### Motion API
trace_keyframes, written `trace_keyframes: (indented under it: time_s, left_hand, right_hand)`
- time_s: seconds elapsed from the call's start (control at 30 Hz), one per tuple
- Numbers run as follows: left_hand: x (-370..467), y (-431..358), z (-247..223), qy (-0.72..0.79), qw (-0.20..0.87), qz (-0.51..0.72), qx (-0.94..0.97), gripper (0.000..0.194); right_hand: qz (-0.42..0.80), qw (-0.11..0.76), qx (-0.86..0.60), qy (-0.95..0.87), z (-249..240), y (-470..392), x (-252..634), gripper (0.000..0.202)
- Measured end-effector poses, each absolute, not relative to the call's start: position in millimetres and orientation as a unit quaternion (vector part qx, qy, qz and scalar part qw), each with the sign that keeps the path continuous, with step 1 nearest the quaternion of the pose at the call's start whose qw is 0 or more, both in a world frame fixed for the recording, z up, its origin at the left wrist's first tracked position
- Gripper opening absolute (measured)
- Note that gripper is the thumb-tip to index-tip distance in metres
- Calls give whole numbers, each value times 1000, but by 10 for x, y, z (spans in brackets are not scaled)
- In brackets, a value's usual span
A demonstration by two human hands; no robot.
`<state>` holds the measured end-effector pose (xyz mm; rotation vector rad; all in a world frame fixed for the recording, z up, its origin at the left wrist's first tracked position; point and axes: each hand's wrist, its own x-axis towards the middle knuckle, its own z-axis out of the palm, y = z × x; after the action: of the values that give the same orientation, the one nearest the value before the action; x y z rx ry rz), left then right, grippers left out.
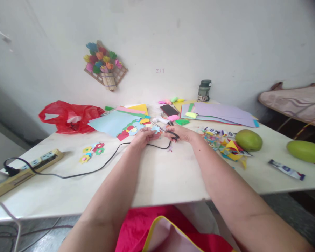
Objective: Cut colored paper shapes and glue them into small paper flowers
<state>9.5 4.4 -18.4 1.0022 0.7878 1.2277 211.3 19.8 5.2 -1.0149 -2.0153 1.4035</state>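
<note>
My left hand (144, 137) pinches a small light-blue paper cutout (155, 130) above the middle of the table. Opposite it, my right hand (180, 133) grips a pair of scissors (173, 134) by its black handles, the blades pointing left towards the blue paper. Just behind my left hand lie several coloured paper cutouts (131, 128) on a light-blue sheet (110, 122). Finished-looking paper flowers (98, 148) in yellow, red and green sit to the left. Paper scraps (220, 141) are heaped right of my right hand.
A black cable (81, 174) runs from a power strip (39, 164) across the table beneath my hands. A red plastic bag (70, 117), a phone (169, 110), paper sheets (220, 113), a green bottle (204, 90), a tube (286, 169) and two green fruits (249, 140) lie around.
</note>
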Motion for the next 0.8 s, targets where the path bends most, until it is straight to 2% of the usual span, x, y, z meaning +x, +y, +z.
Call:
trace_keyframes:
  time_s: [0.37,0.7,0.8]
  left_hand:
    - [98,32,-178,345,633,542,432,21]
    - [103,9,-165,341,636,528,448,21]
    - [104,15,-166,341,637,521,454,22]
  right_hand:
    - [529,231,-375,-725,96,142,2126,27]
    - [459,376,-447,-669,117,161,2061,20]
    - [473,407,-434,-650,113,178,2048,28]
